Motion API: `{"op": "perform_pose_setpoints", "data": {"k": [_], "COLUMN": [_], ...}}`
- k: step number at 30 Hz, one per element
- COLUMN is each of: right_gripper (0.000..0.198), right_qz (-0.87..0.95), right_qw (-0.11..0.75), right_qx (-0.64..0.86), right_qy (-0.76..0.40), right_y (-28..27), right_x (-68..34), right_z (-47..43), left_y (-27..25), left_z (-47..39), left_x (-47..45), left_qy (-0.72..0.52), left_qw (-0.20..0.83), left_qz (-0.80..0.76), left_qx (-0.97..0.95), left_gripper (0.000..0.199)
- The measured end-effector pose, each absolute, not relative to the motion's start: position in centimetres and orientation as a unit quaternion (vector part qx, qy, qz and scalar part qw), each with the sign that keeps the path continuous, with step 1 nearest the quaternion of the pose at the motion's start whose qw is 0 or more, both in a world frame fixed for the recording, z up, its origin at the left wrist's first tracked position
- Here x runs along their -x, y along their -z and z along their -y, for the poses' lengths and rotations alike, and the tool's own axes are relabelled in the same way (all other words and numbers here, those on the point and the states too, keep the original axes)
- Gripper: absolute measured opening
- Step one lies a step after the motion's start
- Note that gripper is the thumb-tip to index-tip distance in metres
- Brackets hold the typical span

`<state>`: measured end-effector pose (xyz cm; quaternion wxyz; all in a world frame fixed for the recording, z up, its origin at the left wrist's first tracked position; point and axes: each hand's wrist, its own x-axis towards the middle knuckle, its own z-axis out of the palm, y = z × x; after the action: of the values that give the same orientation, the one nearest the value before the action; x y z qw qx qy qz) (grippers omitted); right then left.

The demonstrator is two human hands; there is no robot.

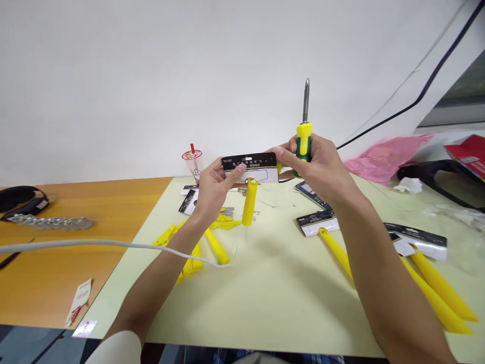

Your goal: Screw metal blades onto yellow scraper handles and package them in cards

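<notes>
My left hand (214, 189) is closed on the left end of a scraper, its thumb across the black and white card cover (253, 175) on the head. The scraper's yellow handle (249, 205) points down toward the table. In my right hand (320, 162) a screwdriver (303, 136) with a yellow and green grip stands with its tip up. The thumb and a finger of that hand also touch the right end of the card. Beneath my left forearm lie several loose yellow plastic parts (217, 246). Finished-looking scrapers with yellow handles (441, 283) rest beside my right forearm.
A drink cup (194, 164) with a red straw stands near the wall. At the right lie a pink plastic bag (386, 159), a crumpled tissue (409, 185) and a phone-like dark device (312, 194). A white cable (113, 243) crosses in front of my left forearm.
</notes>
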<state>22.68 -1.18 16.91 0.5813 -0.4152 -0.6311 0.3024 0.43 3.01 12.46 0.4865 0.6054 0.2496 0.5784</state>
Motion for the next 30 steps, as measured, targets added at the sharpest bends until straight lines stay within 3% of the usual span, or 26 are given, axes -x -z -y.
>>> {"op": "perform_pose_setpoints", "data": {"k": [12, 17, 23, 30], "right_gripper": [0.061, 0.059, 0.049, 0.047], "right_qz": [0.634, 0.615, 0.549, 0.541], "right_qw": [0.579, 0.601, 0.675, 0.678], "right_qx": [0.422, 0.438, 0.434, 0.415], "right_qy": [-0.289, -0.260, -0.233, -0.275], "right_y": [-16.7, -16.6, -16.2, -15.2], "right_x": [-22.8, -22.5, -22.4, -21.3], "right_z": [1.1, 0.7, -0.1, -1.1], "left_y": [-12.1, -12.0, -11.0, -10.2], "left_z": [-3.0, -3.1, -2.9, -2.1], "left_x": [-0.6, -0.8, -1.5, -2.5], "left_qy": [-0.610, -0.600, -0.507, -0.573], "left_qw": [0.466, 0.503, 0.598, 0.579], "left_qz": [-0.268, -0.264, -0.234, -0.227], "left_qx": [-0.582, -0.563, -0.575, -0.534], "left_gripper": [0.044, 0.049, 0.047, 0.037]}}
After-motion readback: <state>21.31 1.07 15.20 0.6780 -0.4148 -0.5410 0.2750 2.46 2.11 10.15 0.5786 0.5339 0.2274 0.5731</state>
